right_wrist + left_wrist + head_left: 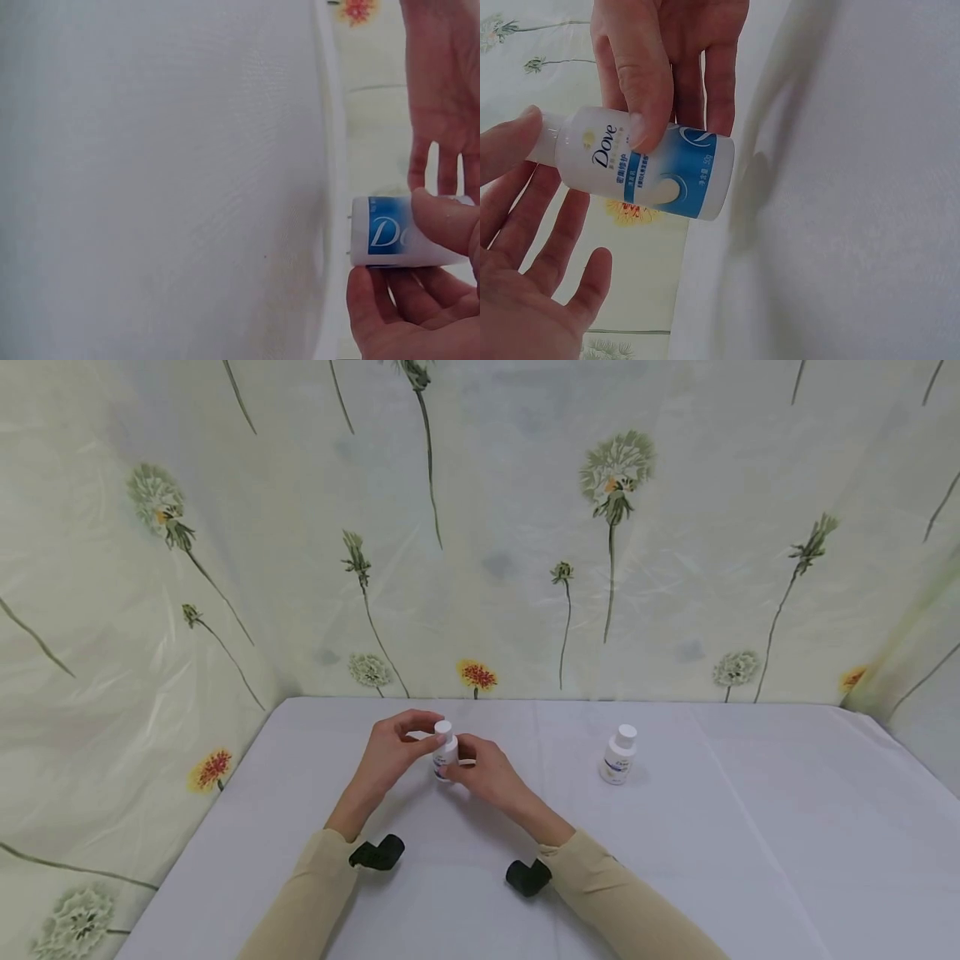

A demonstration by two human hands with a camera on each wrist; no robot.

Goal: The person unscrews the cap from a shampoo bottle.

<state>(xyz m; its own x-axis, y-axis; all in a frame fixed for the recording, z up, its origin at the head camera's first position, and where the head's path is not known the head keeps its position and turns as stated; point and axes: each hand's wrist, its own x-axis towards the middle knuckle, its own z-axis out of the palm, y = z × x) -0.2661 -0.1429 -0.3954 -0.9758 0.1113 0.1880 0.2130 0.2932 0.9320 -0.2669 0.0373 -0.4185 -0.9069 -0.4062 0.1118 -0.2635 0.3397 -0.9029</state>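
A small white Dove shampoo bottle (447, 753) stands upright between both hands near the back of the table, tipped neither way in the head view. The left hand (395, 750) pinches its white cap (547, 139) between thumb and fingers. Lower down, the right hand (489, 773) holds the bottle's body, with the thumb across the label. In the left wrist view the blue label of the bottle (682, 169) shows past the right thumb. The right wrist view shows the bottle's base end (360, 232), while most of the cap end is hidden by the thumb.
A second white bottle (618, 757) of similar shape stands upright to the right. White cloth covers the table (675, 860). Behind it and on the sides hangs a flower-printed curtain (495, 527). Black pieces (384, 853) sit at both cuffs.
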